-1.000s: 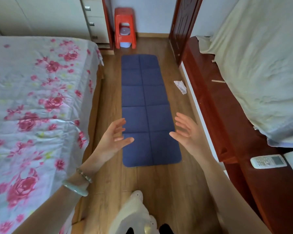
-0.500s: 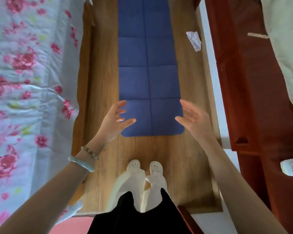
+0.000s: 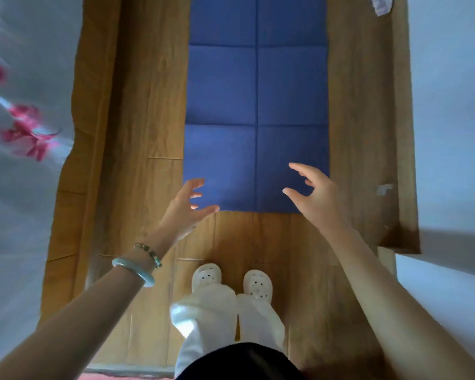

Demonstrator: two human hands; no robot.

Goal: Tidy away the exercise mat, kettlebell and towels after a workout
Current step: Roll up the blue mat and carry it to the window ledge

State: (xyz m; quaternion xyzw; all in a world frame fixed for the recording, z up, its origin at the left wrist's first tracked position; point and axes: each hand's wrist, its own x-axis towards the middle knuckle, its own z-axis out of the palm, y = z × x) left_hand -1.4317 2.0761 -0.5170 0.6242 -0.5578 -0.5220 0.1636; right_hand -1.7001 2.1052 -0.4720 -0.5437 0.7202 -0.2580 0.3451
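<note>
A dark blue exercise mat with fold creases lies flat on the wooden floor and runs away from me. Its near short edge is just ahead of my feet. My left hand hovers over the mat's near left corner, fingers spread and holding nothing. Over the near right corner, my right hand is spread the same way and empty. I cannot tell whether either hand touches the mat. A crumpled white cloth lies on the floor at the top right. No kettlebell is in view.
A bed with a white, pink-flowered cover lines the left side. A pale wall or furniture face lines the right. The wooden floor forms a narrow aisle. My white shoes stand just short of the mat.
The view has tilted down and closer to the floor. Both hands have dropped towards the mat's near edge, with fingers spread wider. The mat has not moved.
</note>
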